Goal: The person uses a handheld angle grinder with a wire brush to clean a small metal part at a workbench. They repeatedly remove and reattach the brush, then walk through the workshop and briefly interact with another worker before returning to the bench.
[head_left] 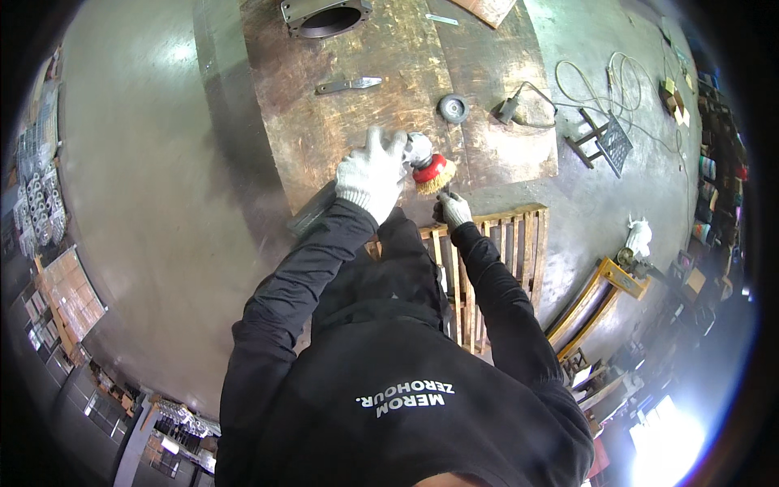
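My left hand [372, 177], in a white knit glove, is wrapped round an angle grinder [417, 148]. The grinder's dark body [313, 211] runs back under my left forearm. On its head sits a red cup brush [434, 172] with brass-coloured bristles, tilted down towards my right hand. Just below the bristles is my right hand [454, 209], gloved too, with its fingers closed. Something small and dark shows at its fingertips, but I cannot make out what it is.
A worn wooden board [389, 105] carries a flat-bladed scraper [349, 85], a grey disc [454, 108], a black plug connector [508, 109] with cord, and a metal housing [324, 19]. A slatted pallet [531, 252] lies near my legs. Right stand a black stool [608, 144] and yellow pallet jack [621, 278].
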The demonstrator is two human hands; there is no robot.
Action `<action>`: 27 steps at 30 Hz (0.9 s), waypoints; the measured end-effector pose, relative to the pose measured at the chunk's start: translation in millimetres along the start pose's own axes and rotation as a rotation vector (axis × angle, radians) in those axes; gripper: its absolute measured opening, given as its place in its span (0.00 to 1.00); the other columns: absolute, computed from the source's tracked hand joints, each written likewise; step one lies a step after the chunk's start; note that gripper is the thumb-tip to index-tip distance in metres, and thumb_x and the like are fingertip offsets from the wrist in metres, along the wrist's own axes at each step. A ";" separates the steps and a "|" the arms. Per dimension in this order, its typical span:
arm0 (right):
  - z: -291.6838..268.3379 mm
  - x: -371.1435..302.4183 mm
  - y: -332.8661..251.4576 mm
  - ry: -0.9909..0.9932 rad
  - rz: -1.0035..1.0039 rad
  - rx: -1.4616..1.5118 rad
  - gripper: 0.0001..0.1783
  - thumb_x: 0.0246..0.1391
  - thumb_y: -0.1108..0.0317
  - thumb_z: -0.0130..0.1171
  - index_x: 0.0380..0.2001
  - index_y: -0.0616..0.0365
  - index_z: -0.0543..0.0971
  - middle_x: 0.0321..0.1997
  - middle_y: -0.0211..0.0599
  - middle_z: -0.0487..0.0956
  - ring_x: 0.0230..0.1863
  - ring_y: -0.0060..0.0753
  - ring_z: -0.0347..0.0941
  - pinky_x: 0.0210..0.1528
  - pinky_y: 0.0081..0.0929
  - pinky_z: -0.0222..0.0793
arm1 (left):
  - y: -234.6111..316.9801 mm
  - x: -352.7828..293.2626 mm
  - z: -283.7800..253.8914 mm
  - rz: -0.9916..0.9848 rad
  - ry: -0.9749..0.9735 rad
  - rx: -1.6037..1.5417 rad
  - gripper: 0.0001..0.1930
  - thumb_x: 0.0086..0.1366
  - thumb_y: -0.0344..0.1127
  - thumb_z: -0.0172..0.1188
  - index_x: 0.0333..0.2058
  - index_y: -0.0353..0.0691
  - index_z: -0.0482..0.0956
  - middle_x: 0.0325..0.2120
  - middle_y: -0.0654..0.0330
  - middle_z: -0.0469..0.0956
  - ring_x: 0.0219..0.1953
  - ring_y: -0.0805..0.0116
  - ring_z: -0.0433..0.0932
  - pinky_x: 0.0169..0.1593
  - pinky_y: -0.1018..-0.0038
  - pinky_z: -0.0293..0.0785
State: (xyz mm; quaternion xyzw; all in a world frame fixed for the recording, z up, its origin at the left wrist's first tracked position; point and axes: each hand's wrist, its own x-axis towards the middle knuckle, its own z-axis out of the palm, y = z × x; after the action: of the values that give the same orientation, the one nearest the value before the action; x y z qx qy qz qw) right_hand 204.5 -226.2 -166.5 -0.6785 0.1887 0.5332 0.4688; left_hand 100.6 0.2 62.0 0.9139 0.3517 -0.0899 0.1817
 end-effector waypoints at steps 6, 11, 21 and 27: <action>-3.9 62.7 -1.9 -0.031 -0.031 -0.064 0.14 0.61 0.63 0.56 0.44 0.61 0.73 0.26 0.40 0.79 0.21 0.36 0.76 0.23 0.31 0.71 | -14.6 19.5 16.4 -0.153 -0.147 -0.021 0.32 0.52 0.42 0.67 0.57 0.50 0.66 0.52 0.48 0.65 0.38 0.48 0.82 0.39 0.55 0.80; 11.7 72.1 6.7 0.331 -0.129 -0.329 0.23 0.57 0.61 0.62 0.52 0.62 0.72 0.37 0.41 0.81 0.31 0.31 0.79 0.29 0.26 0.73 | -27.4 26.4 26.3 -0.296 -0.148 -0.090 0.38 0.50 0.46 0.70 0.58 0.49 0.64 0.54 0.46 0.64 0.42 0.45 0.82 0.42 0.54 0.79; 144.7 -119.6 -34.1 -0.597 -0.281 -0.531 0.58 0.37 0.62 0.78 0.67 0.64 0.53 0.56 0.58 0.74 0.58 0.46 0.72 0.60 0.35 0.68 | -37.8 35.3 33.9 -0.542 -0.099 -0.315 0.47 0.43 0.54 0.75 0.59 0.39 0.63 0.53 0.42 0.68 0.48 0.44 0.79 0.49 0.55 0.78; 195.8 -104.9 -17.6 -0.203 -0.459 -0.279 0.49 0.33 0.55 0.79 0.55 0.63 0.64 0.48 0.50 0.78 0.50 0.45 0.76 0.54 0.38 0.71 | -67.2 24.0 40.2 -0.473 -0.056 -0.606 0.55 0.39 0.47 0.80 0.63 0.37 0.58 0.57 0.40 0.63 0.57 0.44 0.71 0.58 0.56 0.72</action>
State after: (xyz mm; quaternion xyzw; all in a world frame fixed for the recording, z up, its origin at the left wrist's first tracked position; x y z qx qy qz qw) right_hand 73.0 -79.2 -62.8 -0.7048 -0.0928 0.4991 0.4956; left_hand 71.4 45.0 0.0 0.7095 0.5586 -0.0462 0.4272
